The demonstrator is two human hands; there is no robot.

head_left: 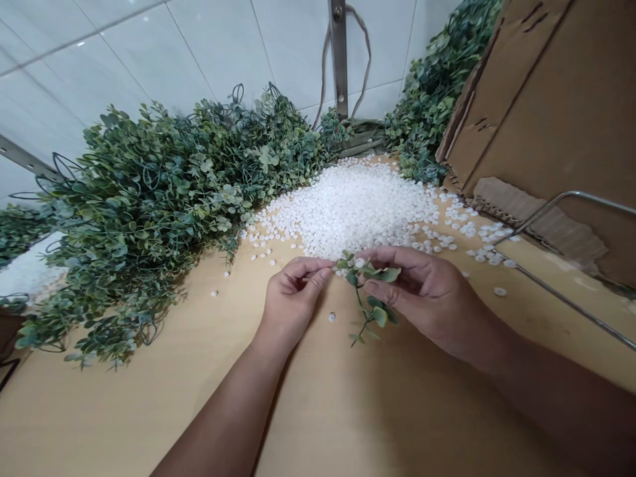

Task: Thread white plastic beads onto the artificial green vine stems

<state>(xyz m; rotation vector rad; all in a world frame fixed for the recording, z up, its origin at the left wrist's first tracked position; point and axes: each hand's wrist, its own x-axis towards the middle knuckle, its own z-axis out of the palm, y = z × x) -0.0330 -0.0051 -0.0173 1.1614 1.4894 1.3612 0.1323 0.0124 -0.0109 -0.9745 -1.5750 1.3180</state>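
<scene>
In the middle of the view, my right hand (422, 291) is closed on a short sprig of artificial greenery (379, 315), thumb and fingers pinching its leaves. The sprig's stem hangs down below the fingers. A small white bead-like piece (360, 263) sits among its upper leaves. My left hand (298, 285) is pinched shut just left of the sprig's upper end; whatever its fingertips hold is too small to make out. Behind both hands spreads a heap of small white round pieces (368, 205). One loose piece (332, 317) lies on the table between my wrists.
Bushy artificial foliage (163, 192) is piled along the left and back, with more foliage (437, 93) at the back right. A cardboard box (556, 99) stands on the right beside a bent metal wire frame (571, 301). A metal upright (338, 59) stands against the tiled wall (213, 40).
</scene>
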